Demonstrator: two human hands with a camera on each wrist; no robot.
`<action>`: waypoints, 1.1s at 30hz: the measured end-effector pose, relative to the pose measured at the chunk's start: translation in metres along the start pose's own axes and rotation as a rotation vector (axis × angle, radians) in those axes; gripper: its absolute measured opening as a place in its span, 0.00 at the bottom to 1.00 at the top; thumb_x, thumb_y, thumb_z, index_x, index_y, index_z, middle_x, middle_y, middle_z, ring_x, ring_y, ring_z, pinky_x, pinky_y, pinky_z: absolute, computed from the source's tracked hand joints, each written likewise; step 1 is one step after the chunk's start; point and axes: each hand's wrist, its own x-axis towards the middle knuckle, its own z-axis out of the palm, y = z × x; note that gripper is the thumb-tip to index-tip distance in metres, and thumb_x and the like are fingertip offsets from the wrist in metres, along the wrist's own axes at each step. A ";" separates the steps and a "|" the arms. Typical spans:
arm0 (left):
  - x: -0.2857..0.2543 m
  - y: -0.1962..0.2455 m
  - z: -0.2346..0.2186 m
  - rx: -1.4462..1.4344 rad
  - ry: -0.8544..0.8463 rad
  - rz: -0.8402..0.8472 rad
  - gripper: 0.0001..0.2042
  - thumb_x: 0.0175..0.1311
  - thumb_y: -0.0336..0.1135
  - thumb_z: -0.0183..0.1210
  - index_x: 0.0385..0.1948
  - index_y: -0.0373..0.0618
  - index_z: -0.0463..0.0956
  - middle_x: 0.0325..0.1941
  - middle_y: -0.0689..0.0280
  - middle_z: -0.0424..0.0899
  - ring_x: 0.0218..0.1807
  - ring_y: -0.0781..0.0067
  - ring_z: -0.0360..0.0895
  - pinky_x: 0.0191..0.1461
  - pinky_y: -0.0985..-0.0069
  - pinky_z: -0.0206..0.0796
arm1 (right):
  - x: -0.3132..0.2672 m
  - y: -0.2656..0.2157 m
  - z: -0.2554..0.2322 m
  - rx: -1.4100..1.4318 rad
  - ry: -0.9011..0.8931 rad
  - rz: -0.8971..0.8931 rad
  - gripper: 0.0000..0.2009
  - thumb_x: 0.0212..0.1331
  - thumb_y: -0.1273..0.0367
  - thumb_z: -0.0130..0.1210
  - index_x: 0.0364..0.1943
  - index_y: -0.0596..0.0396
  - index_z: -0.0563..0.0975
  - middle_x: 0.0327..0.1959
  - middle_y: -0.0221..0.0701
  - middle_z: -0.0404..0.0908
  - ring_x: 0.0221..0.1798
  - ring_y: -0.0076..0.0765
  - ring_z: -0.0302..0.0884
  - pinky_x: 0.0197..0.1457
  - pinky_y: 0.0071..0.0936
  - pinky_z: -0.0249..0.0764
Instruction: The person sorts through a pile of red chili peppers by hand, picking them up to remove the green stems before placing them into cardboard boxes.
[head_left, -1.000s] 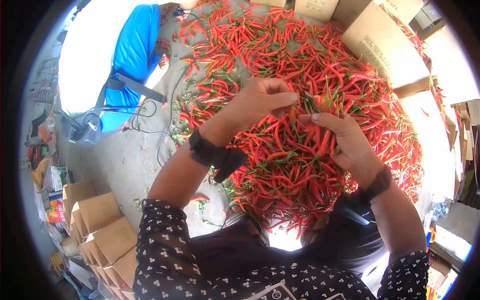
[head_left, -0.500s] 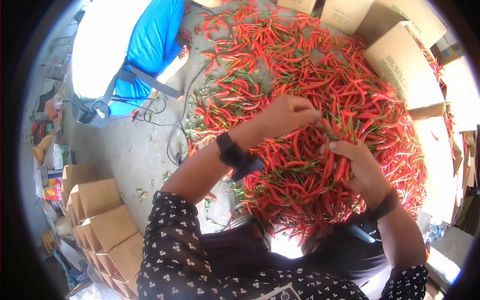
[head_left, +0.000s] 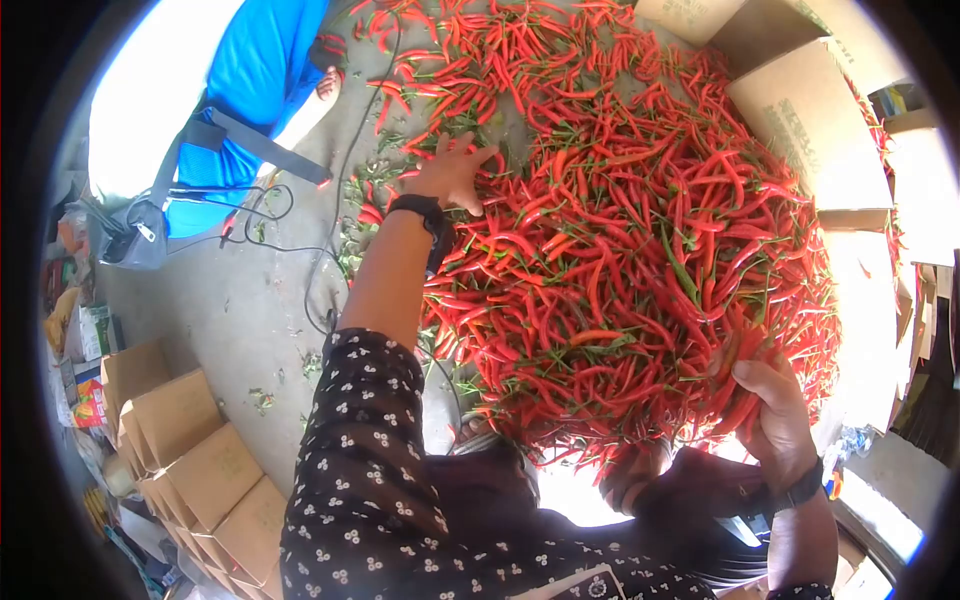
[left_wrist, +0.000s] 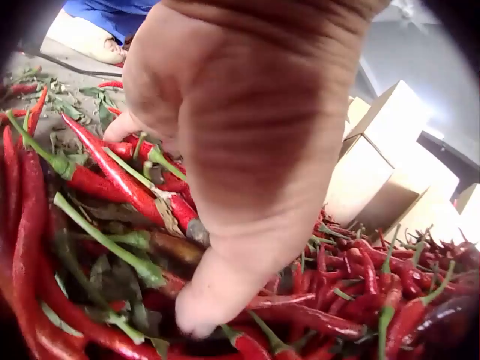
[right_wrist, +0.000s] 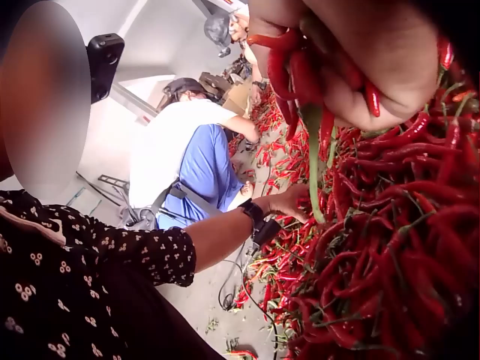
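My left hand (head_left: 450,175) reaches to the far left side of a broad heap of red chili peppers (head_left: 610,250), its fingers and thumb spread. In the left wrist view its thumb (left_wrist: 214,296) points down among the chilies, with green-stemmed ones (left_wrist: 112,176) lying between thumb and fingers. My right hand (head_left: 780,425) grips a bunch of red chilies (head_left: 735,375) over the near right edge of the heap. In the right wrist view the held chilies (right_wrist: 304,82) stick out of the curled fingers (right_wrist: 360,112), one long green stem hanging down.
A person in blue trousers (head_left: 250,90) squats at the upper left with a grey bag (head_left: 135,235). A black cable (head_left: 345,190) runs along the floor beside the heap. Cardboard boxes (head_left: 800,120) border it on the right; more cartons (head_left: 215,470) stand at lower left.
My left hand has left the bunch in the right hand and moved far left, fingers spreading over the heap. The right hand has drawn back down and right, keeping hold of the chilies.
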 end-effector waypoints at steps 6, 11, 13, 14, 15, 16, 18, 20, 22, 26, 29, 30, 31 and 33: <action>-0.021 0.000 0.013 0.080 0.054 0.091 0.31 0.35 0.34 0.66 0.50 0.56 0.69 0.53 0.62 0.67 0.61 0.50 0.59 0.57 0.58 0.65 | -0.001 -0.002 0.007 -0.070 -0.025 -0.019 0.15 0.47 0.73 0.55 0.41 0.64 0.72 0.34 0.36 0.77 0.39 0.31 0.75 0.48 0.28 0.70; -0.046 0.002 0.016 0.131 0.116 0.048 0.26 0.37 0.32 0.65 0.46 0.51 0.72 0.47 0.61 0.69 0.55 0.49 0.66 0.54 0.61 0.67 | 0.002 -0.003 0.006 -0.081 -0.042 -0.069 0.15 0.47 0.72 0.55 0.41 0.64 0.72 0.34 0.36 0.77 0.40 0.32 0.75 0.51 0.27 0.68; -0.041 -0.012 0.034 0.153 0.265 0.119 0.25 0.38 0.32 0.64 0.45 0.50 0.72 0.47 0.59 0.71 0.53 0.51 0.68 0.51 0.60 0.67 | 0.003 -0.005 0.004 -0.070 -0.043 -0.076 0.15 0.48 0.72 0.54 0.41 0.64 0.72 0.35 0.36 0.78 0.41 0.32 0.75 0.50 0.27 0.69; -0.042 -0.018 0.036 0.153 0.261 0.124 0.25 0.38 0.32 0.64 0.45 0.50 0.72 0.47 0.59 0.71 0.53 0.51 0.68 0.51 0.60 0.67 | 0.003 -0.006 0.003 -0.073 -0.045 -0.089 0.15 0.49 0.72 0.53 0.41 0.64 0.72 0.35 0.36 0.78 0.41 0.32 0.75 0.50 0.27 0.69; -0.043 -0.021 0.033 0.061 0.300 0.134 0.23 0.39 0.32 0.64 0.44 0.48 0.73 0.43 0.58 0.73 0.50 0.51 0.70 0.50 0.62 0.68 | 0.002 -0.007 0.001 -0.079 -0.049 -0.105 0.14 0.50 0.72 0.53 0.42 0.64 0.72 0.35 0.36 0.78 0.41 0.32 0.75 0.49 0.27 0.69; -0.041 -0.022 0.029 -0.028 0.345 0.144 0.22 0.40 0.32 0.63 0.43 0.47 0.73 0.40 0.57 0.76 0.47 0.51 0.72 0.49 0.63 0.68 | 0.000 -0.009 0.001 -0.082 -0.039 -0.133 0.15 0.51 0.71 0.52 0.43 0.64 0.72 0.35 0.36 0.78 0.40 0.31 0.75 0.48 0.26 0.70; -0.039 -0.014 0.010 -0.178 0.366 0.109 0.20 0.41 0.32 0.62 0.42 0.46 0.74 0.36 0.57 0.77 0.44 0.50 0.74 0.47 0.65 0.69 | -0.004 -0.014 -0.003 -0.066 -0.035 -0.162 0.15 0.51 0.71 0.52 0.43 0.64 0.71 0.35 0.35 0.78 0.40 0.30 0.75 0.47 0.26 0.71; -0.048 0.011 -0.024 -0.464 0.457 0.149 0.15 0.47 0.31 0.59 0.39 0.44 0.75 0.26 0.59 0.79 0.35 0.57 0.78 0.39 0.70 0.70 | -0.007 -0.020 -0.007 -0.053 -0.037 -0.208 0.18 0.51 0.68 0.53 0.46 0.63 0.70 0.36 0.35 0.78 0.39 0.29 0.75 0.44 0.25 0.72; -0.082 0.089 -0.085 -0.846 0.147 -0.068 0.13 0.51 0.32 0.59 0.39 0.42 0.74 0.27 0.63 0.78 0.33 0.73 0.77 0.33 0.74 0.70 | -0.010 -0.026 0.000 -0.019 -0.019 -0.265 0.17 0.53 0.67 0.53 0.46 0.61 0.68 0.36 0.35 0.75 0.38 0.29 0.74 0.40 0.23 0.73; -0.105 0.178 -0.091 -1.220 0.063 0.708 0.15 0.52 0.34 0.61 0.42 0.44 0.73 0.30 0.69 0.76 0.34 0.77 0.76 0.37 0.75 0.69 | -0.012 -0.036 0.004 0.017 -0.131 -0.373 0.17 0.55 0.66 0.53 0.47 0.59 0.67 0.36 0.34 0.71 0.34 0.29 0.72 0.35 0.21 0.74; -0.115 0.186 -0.080 -0.681 0.281 0.894 0.11 0.50 0.34 0.61 0.35 0.42 0.74 0.30 0.66 0.76 0.32 0.68 0.76 0.34 0.72 0.68 | -0.013 -0.038 0.001 0.016 -0.154 -0.404 0.17 0.55 0.66 0.53 0.47 0.59 0.67 0.36 0.33 0.70 0.33 0.28 0.70 0.34 0.21 0.73; -0.121 0.184 -0.071 -0.509 0.096 0.780 0.10 0.49 0.34 0.60 0.32 0.42 0.74 0.31 0.64 0.76 0.32 0.64 0.76 0.34 0.71 0.67 | -0.012 -0.038 0.001 0.004 -0.158 -0.392 0.17 0.55 0.66 0.53 0.47 0.59 0.67 0.36 0.34 0.70 0.33 0.28 0.71 0.34 0.21 0.73; -0.128 0.180 -0.058 -0.337 -0.084 0.659 0.09 0.48 0.34 0.59 0.29 0.41 0.74 0.31 0.62 0.76 0.31 0.59 0.75 0.33 0.69 0.67 | -0.013 -0.037 0.001 -0.009 -0.160 -0.378 0.17 0.55 0.66 0.53 0.47 0.59 0.67 0.36 0.34 0.70 0.33 0.28 0.71 0.34 0.21 0.73; -0.141 0.176 -0.024 -0.214 -0.048 0.640 0.07 0.49 0.34 0.57 0.27 0.42 0.74 0.30 0.60 0.76 0.31 0.56 0.74 0.34 0.66 0.67 | -0.014 -0.036 0.000 -0.005 -0.069 -0.385 0.18 0.54 0.66 0.53 0.47 0.59 0.67 0.37 0.34 0.70 0.33 0.28 0.70 0.34 0.21 0.73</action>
